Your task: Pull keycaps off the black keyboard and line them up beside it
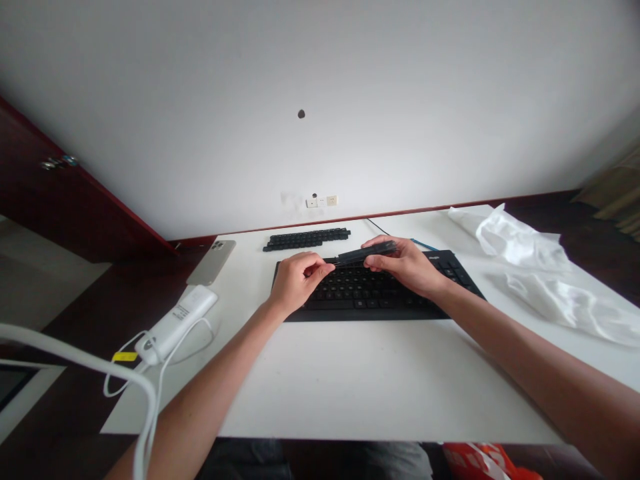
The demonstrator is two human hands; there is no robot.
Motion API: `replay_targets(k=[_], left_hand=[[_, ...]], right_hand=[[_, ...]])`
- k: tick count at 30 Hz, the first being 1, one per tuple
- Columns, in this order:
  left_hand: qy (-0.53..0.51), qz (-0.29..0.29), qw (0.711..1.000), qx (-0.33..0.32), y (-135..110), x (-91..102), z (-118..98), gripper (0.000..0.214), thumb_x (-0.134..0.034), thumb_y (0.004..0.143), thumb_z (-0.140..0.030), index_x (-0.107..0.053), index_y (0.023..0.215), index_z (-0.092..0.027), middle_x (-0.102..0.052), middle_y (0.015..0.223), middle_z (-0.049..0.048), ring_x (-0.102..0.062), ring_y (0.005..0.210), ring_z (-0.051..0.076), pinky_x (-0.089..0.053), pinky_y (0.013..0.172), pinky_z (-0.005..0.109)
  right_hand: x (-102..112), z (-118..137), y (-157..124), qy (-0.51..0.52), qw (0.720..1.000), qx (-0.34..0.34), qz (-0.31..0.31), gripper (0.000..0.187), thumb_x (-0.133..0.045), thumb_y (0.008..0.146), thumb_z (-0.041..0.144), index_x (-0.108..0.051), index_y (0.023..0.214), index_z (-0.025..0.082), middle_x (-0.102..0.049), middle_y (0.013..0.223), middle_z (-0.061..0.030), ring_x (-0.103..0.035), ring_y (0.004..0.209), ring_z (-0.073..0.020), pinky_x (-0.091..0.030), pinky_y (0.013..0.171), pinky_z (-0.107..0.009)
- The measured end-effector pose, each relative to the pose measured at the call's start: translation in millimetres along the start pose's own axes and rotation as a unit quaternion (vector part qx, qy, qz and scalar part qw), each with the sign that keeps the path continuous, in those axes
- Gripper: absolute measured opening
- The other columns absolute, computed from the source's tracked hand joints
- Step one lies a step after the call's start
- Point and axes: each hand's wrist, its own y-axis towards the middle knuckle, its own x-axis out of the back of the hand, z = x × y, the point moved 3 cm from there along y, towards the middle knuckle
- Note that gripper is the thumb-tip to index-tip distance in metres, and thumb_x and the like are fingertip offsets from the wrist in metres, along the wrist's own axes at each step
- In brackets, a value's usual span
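A black keyboard [453,273] lies on the white table [360,380], straight ahead. Both hands hover over its upper rows. My right hand [407,265] is closed on a long, flat black bar [367,252], held just above the keys and pointing left. My left hand [299,280] is closed in a pinch at the bar's left tip; what it pinches is too small to name. A loose strip of black keys [306,238] rests on the table behind the keyboard.
A phone [213,261] lies face down at the table's left back corner. Near the left edge sits a white adapter [176,323] with white cables [150,387]. Crumpled white plastic [525,250] covers the right side. A wall socket [321,201] is behind.
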Motion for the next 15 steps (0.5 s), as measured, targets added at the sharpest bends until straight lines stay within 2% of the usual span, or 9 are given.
replay_targets(k=[7, 15], left_hand=[[0.011, 0.063, 0.998, 0.01, -2.3, -5.5, 0.3, 0.033, -0.053, 0.107, -0.04, -0.075, 0.093, -0.021, -0.074, 0.075, 0.0008, -0.066, 0.066, 0.013, -0.048, 0.067, 0.025], [0.041, 0.051, 0.997, 0.04, -2.3, -6.4, -0.2, 0.042, -0.052, 0.107, -0.042, -0.07, 0.077, -0.019, -0.065, 0.057, -0.003, -0.06, 0.052, 0.01, -0.046, 0.062, 0.023]], right_hand=[[-2.2, -0.2, -1.3, 0.01, 1.0, -0.001, 0.006, 0.03, -0.09, 0.077, 0.036, -0.078, 0.101, 0.021, -0.071, 0.077, -0.0006, -0.062, 0.07, -0.0152, -0.05, 0.069, -0.032], [-6.2, 0.9, -2.2, 0.022, 1.0, -0.012, -0.003, 0.032, -0.093, 0.072, 0.034, -0.079, 0.097, 0.021, -0.069, 0.075, 0.0007, -0.058, 0.067, -0.0141, -0.047, 0.068, -0.032]])
